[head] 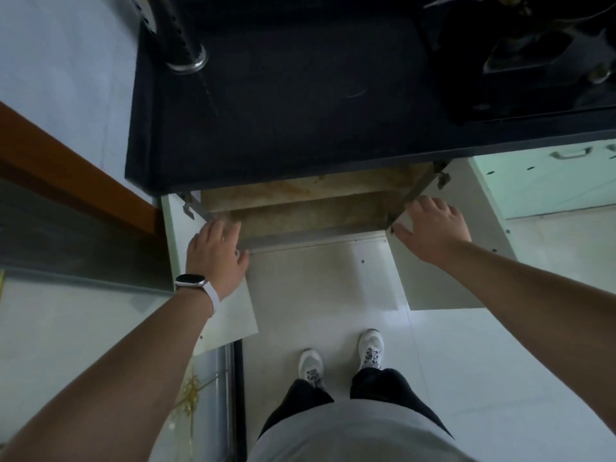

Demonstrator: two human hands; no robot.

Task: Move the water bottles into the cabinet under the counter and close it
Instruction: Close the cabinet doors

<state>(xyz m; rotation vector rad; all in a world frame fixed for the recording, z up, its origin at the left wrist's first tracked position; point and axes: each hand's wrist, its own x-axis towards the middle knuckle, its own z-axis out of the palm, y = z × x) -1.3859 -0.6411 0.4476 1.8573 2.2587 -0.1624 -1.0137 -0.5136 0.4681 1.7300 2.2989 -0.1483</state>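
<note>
So the cabinet (300, 208) under the black counter (300, 111) is wide open here, both white doors swung out toward the person. The left hand (216, 258) is laid on the upper edge of the left door (238, 313), fingers fairly straight and spread, nothing grasped as far as can be seen; a white watch (190, 281) is worn just behind it on the wrist. The right hand (433, 228) is laid the same way on the right door (440, 288), fingers splayed and relaxed, thumb stretched inward toward the opening. The cabinet opening sits between the two hands, and brownish shelves can be seen just ahead of the fingertips. Whether water bottles are in there can't be told from this angle, since the inside is mostly hidden by the counter's edge. Beyond the right hand a pale green front with a handle (566, 155) is seen. Below and between both hands, two white shoes (370, 348) are planted on the light floor (333, 295).
</note>
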